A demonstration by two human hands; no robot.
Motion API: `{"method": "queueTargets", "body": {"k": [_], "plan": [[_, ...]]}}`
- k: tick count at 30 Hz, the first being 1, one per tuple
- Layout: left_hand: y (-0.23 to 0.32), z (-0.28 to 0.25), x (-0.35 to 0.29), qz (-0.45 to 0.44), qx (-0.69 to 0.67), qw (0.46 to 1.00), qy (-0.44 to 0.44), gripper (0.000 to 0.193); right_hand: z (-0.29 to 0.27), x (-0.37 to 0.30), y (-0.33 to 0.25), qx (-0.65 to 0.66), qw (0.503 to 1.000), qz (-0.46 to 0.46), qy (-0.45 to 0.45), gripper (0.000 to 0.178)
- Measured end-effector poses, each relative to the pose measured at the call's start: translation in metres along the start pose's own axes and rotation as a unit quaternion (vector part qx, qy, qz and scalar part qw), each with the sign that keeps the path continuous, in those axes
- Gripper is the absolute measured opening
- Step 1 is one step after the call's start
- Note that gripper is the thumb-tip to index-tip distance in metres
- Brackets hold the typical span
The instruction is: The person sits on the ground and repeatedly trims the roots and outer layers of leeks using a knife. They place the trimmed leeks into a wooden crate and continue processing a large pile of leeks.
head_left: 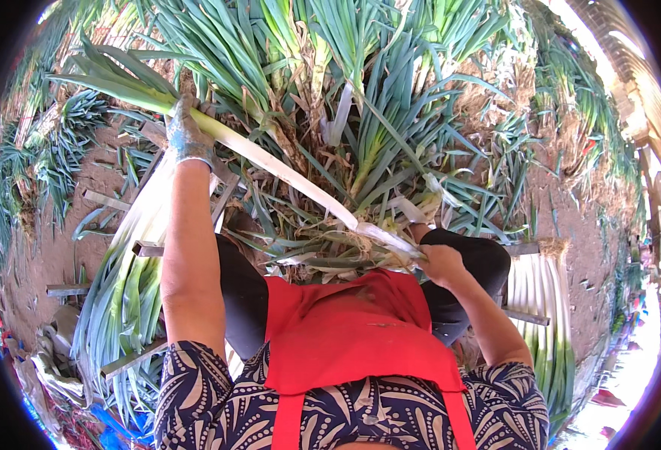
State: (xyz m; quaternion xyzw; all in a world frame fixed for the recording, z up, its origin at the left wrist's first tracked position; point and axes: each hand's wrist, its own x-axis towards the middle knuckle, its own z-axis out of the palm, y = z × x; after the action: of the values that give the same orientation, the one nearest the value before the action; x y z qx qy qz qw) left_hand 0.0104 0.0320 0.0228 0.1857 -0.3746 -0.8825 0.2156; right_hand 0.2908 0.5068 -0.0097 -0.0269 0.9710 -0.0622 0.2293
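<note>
My left hand [188, 135], in a worn pale glove, is closed around a long green onion [270, 165] where its white shaft turns green. The onion slants across in front of me, leaves at the upper left and root end near my right knee. My bare right hand [443, 264] is closed on a pale, thin strip of onion skin [390, 238] that stretches from the root end. The fingertips are partly hidden. Below the shaft, peeled skins and leaves [330, 259] lie heaped before my red apron [360, 330].
Unpeeled green onions [390, 90] are piled ahead. White-shafted onions rest on racks with metal bars at my left [131, 255] and right [540, 300]. Bar ends [149, 249] stick out beside my left forearm. More onions line the brown ground [53, 232] farther out.
</note>
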Motion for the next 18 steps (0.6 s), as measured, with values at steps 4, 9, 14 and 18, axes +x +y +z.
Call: {"method": "queueTargets", "body": {"k": [4, 9, 14, 18], "plan": [[0.006, 0.001, -0.011, 0.068, -0.001, 0.998, 0.003, 0.018, -0.012, 0.018, 0.026, -0.073, 0.993, 0.032, -0.09, 0.038], [0.021, -0.007, -0.009, 0.06, -0.046, 0.997, -0.017, 0.015, -0.037, 0.038, 0.095, -0.143, 0.988, 0.056, -0.024, 0.032], [0.043, -0.032, 0.011, 0.08, -0.049, 0.992, 0.081, 0.021, -0.084, 0.038, 0.115, -0.208, 0.97, 0.127, -0.022, 0.043], [0.019, -0.018, -0.003, 0.123, -0.013, 0.992, 0.037, 0.03, -0.093, 0.07, -0.003, 0.073, 0.975, -0.055, 0.203, 0.071]]}}
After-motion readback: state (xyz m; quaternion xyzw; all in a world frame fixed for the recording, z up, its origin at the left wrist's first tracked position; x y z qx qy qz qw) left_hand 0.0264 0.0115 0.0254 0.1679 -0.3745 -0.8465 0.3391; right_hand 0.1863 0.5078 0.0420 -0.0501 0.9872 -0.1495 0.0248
